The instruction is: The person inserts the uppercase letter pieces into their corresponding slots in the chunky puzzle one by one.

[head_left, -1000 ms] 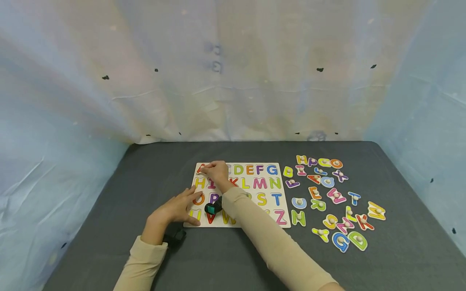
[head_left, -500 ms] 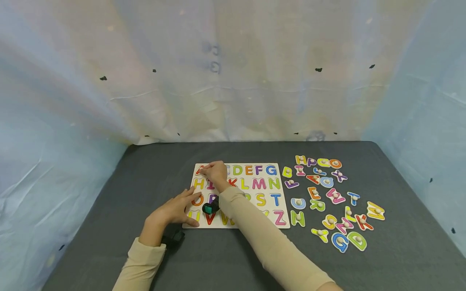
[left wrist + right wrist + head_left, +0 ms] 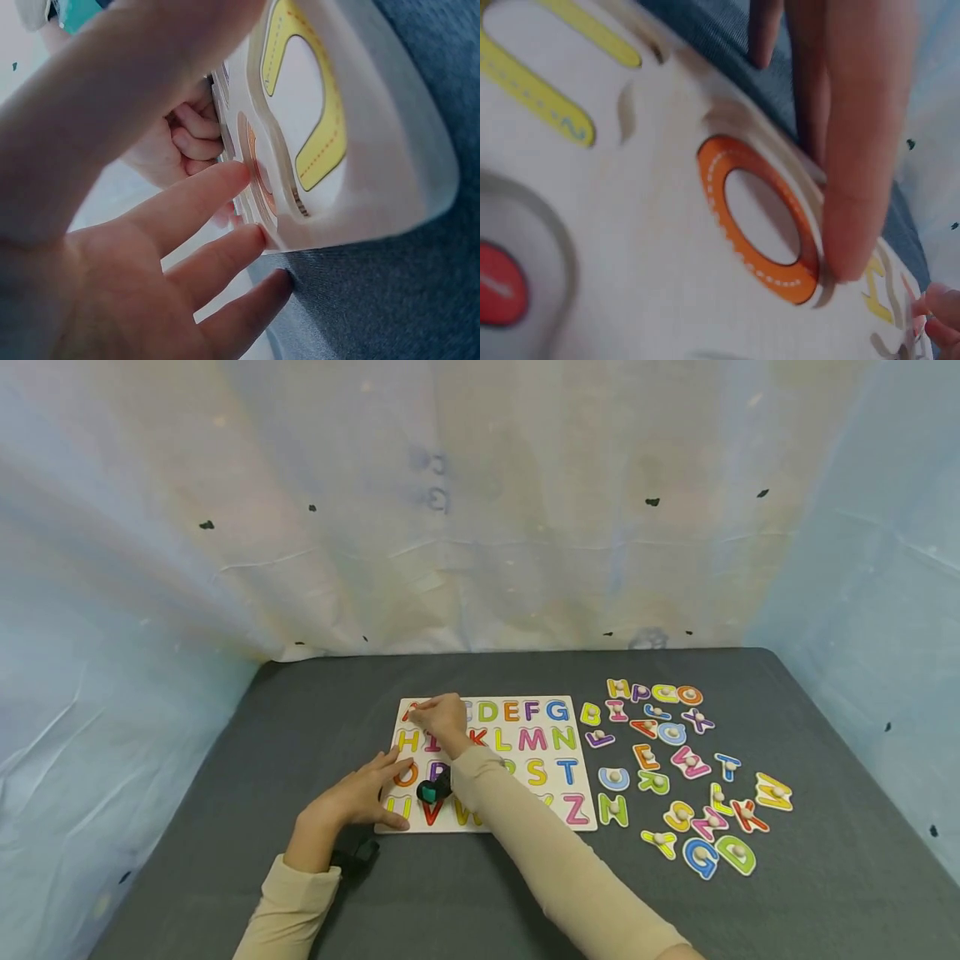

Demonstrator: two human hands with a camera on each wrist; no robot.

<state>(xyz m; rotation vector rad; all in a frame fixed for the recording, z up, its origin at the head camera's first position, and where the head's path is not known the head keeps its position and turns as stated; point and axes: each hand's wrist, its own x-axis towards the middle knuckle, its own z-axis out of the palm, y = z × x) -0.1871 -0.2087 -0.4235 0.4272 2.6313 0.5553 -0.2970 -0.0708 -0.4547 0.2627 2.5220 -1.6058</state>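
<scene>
A white alphabet puzzle board (image 3: 525,823) with printed letter recesses lies flat on the table. My right hand (image 3: 441,720) reaches over it to the top-left corner, where thumb and fingers pinch a red letter A puzzle piece (image 3: 409,709); its knob is hidden by the fingers. At the board's left edge rests my left hand (image 3: 352,795), fingers spread, some touching the rim near the orange O recess (image 3: 256,161). In the right wrist view, a left-hand finger (image 3: 866,172) stands beside that orange O recess (image 3: 802,277), and the right hand (image 3: 943,311) shows at the lower right.
Loose knobbed letter pieces lie scattered right of the board, among them a blue G (image 3: 701,857), a green D (image 3: 737,855) and a yellow B (image 3: 590,714). Dark cloth covers the table (image 3: 465,893); pale sheeting (image 3: 487,527) hangs behind and at both sides.
Both hands stay nearly in place, the right still at the A recess and the left on the board's edge. The head view has shifted slightly.
</scene>
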